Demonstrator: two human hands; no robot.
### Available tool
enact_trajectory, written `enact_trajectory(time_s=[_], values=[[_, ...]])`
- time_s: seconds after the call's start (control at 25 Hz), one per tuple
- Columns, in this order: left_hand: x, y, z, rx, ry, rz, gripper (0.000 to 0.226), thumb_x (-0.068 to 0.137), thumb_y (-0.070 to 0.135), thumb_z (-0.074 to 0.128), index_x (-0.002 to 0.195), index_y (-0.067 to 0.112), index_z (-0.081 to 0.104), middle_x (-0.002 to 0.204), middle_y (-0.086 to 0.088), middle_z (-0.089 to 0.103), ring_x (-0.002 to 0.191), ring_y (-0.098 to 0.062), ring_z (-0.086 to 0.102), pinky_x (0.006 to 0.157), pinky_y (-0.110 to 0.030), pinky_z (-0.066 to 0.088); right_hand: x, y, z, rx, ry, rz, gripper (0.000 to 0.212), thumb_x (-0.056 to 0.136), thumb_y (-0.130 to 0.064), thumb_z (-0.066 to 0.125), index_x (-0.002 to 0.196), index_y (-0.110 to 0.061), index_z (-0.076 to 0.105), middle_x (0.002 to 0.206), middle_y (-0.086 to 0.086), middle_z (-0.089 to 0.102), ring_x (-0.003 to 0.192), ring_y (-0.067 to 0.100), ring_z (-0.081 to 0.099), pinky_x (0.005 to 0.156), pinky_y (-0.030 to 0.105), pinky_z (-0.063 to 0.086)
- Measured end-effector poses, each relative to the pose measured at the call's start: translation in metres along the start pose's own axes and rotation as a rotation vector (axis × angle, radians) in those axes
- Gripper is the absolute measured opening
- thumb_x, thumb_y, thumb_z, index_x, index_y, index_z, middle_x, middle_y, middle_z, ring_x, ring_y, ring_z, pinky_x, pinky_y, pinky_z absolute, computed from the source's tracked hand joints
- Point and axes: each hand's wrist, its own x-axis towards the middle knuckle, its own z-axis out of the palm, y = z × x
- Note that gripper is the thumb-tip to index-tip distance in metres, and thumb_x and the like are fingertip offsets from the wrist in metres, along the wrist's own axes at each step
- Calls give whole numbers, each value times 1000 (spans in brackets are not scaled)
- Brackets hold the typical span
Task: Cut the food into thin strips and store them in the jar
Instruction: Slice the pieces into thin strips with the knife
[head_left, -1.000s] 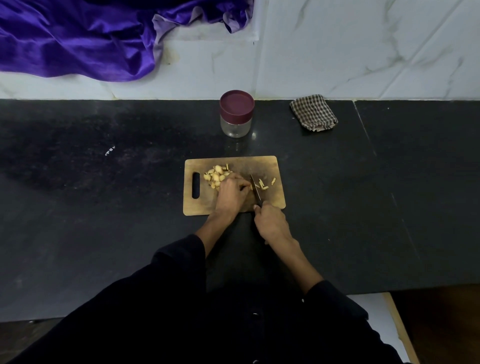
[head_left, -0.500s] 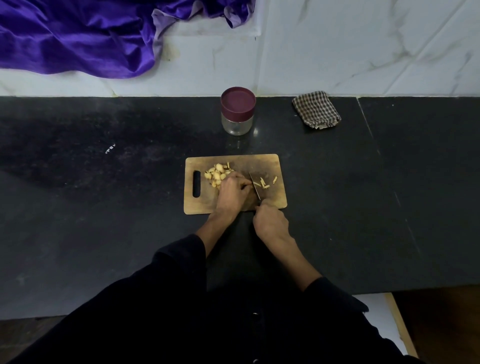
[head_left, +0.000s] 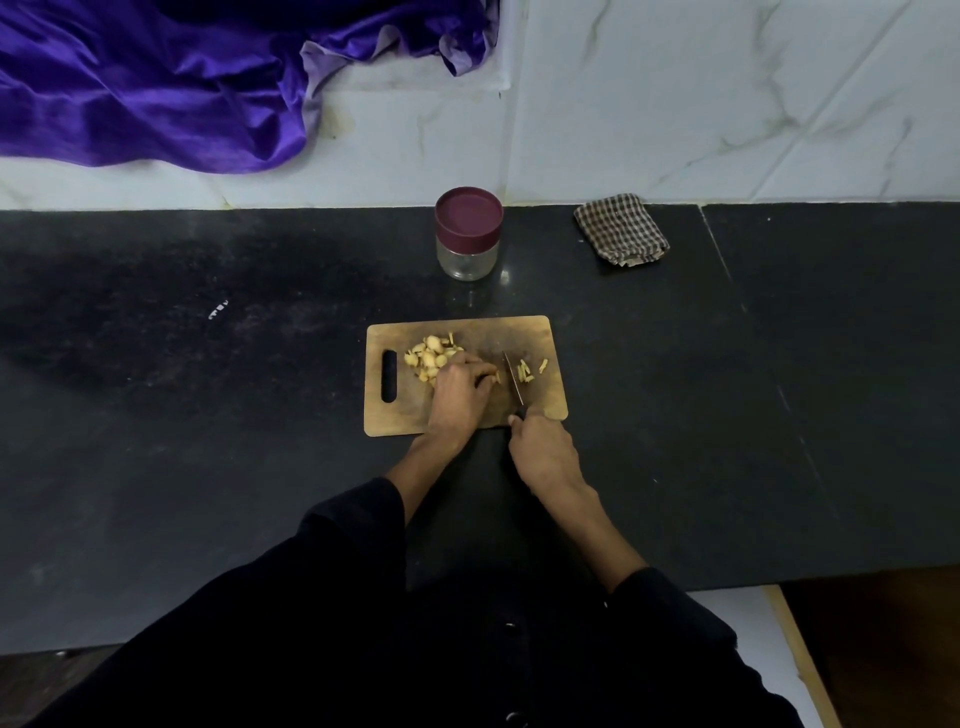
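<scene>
While the left hand (head_left: 460, 392) lies on the wooden cutting board (head_left: 530, 332) with its fingers (head_left: 480, 370) curled down onto a small yellow piece of food, the right hand (head_left: 543, 452) grips the handle of a knife (head_left: 513, 383) at the board's near edge, its fingers clenched around it. The blade runs away from the person, between the left fingertips and a few cut strips (head_left: 527, 370) lying to its right. A heap of uncut pieces (head_left: 428, 356) sits just beyond the left hand, near the board's handle slot. Behind the board on the dark tabletop (head_left: 208, 415) stands the glass jar (head_left: 468, 234), upright, with its maroon lid on. A folded checked cloth (head_left: 621, 229) lies to the right of the jar, against the wall. Purple fabric (head_left: 156, 83) drapes over the ledge above.
</scene>
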Motion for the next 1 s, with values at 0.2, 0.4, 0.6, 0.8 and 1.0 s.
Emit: enact_trajectory(time_s=[0.2, 0.4, 0.6, 0.8, 1.0], values=[[-15, 2, 5, 95, 1, 55, 34, 89, -6, 48, 117, 4, 65, 119, -12, 54, 99, -22, 60, 89, -29, 51, 0, -2, 1, -27, -8, -42, 30, 106, -30, 39, 114, -5, 54, 112, 15, 63, 103, 32, 61, 73, 36, 40], [-17, 5, 7, 102, -23, 21, 38, 88, -7, 47, 122, 3, 61, 127, -13, 49, 103, -25, 60, 90, -29, 49, 1, -2, 1, -27, -13, -49, 29, 106, -29, 40, 115, -6, 54, 112, 16, 64, 104, 33, 62, 75, 38, 44], [-18, 3, 9, 125, -28, 23, 37, 86, -7, 49, 120, 2, 62, 125, -12, 49, 98, -24, 61, 86, -32, 53, 3, -3, 3, -21, -15, -47, 28, 105, -29, 40, 116, -8, 54, 112, 15, 65, 104, 33, 62, 77, 41, 47], [-18, -1, 13, 134, -32, 29, 33, 86, -6, 50, 115, 3, 65, 123, -12, 51, 96, -24, 62, 82, -35, 55, 4, -3, 3, -35, -27, -37, 27, 105, -28, 40, 116, -7, 54, 112, 16, 64, 103, 33, 62, 75, 39, 45], [-16, -4, 15, 132, -54, 39, 27, 88, -2, 54, 112, 2, 66, 124, -11, 50, 95, -22, 62, 81, -33, 56, 5, -9, 1, -37, -50, -7, 27, 105, -25, 40, 118, -5, 52, 116, 16, 62, 106, 33, 59, 73, 37, 39]])
